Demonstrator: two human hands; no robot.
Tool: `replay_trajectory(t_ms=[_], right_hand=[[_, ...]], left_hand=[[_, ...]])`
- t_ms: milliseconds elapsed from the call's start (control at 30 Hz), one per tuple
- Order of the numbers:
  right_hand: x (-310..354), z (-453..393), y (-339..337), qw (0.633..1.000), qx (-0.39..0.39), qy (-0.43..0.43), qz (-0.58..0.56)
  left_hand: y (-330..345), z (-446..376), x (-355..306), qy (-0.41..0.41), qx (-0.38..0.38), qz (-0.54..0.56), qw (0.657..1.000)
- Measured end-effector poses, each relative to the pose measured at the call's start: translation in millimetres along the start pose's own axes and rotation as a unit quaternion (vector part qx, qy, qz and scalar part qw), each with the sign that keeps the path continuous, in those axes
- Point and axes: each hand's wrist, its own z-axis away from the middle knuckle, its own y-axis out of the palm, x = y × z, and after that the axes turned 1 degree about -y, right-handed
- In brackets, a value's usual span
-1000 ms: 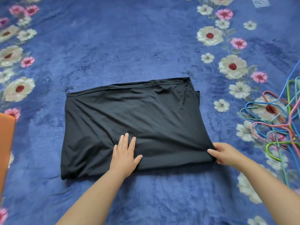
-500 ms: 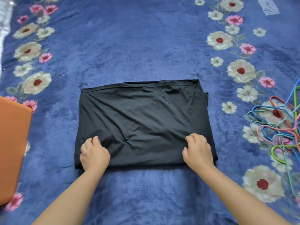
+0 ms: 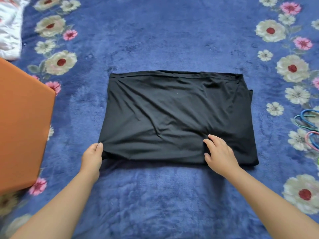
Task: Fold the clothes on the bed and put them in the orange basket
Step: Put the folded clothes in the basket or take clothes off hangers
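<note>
No legible text, label, brand, number or sign appears on any surface in view.

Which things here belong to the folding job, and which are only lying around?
Part of the job:
- black garment, folded on the bed
- orange basket, at the left
- left hand, gripping the garment's near left corner
- right hand, pressing on the garment

Lying about:
- coloured hangers, right edge
- white cloth, top left
</note>
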Motion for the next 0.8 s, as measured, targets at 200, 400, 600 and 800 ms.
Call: replay_trajectory(t_ms=[200, 400, 600, 800], right_hand=[[5.2, -2.9, 4.1, 0.999, 0.0, 0.011, 0.047], [2.7, 0.6, 12.8, 1.0, -0.006, 0.0, 0.031], [-10.9, 0.6, -7.0, 0.998, -0.037, 0.033, -0.05], [-58.1, 7.7, -24.6, 0.938, -0.154, 0.283, -0.124]], left_hand=[[-6.1, -14.1, 2.6, 0.053, 0.013, -0.16, 0.986], [-0.9, -17.3, 18.3, 0.081, -0.02, -0.341, 0.936], [15.1, -9.3, -0.9, 0.144, -0.087, -0.406, 0.898], [57.0, 0.6, -44.8, 0.44, -0.077, -0.398, 0.801]])
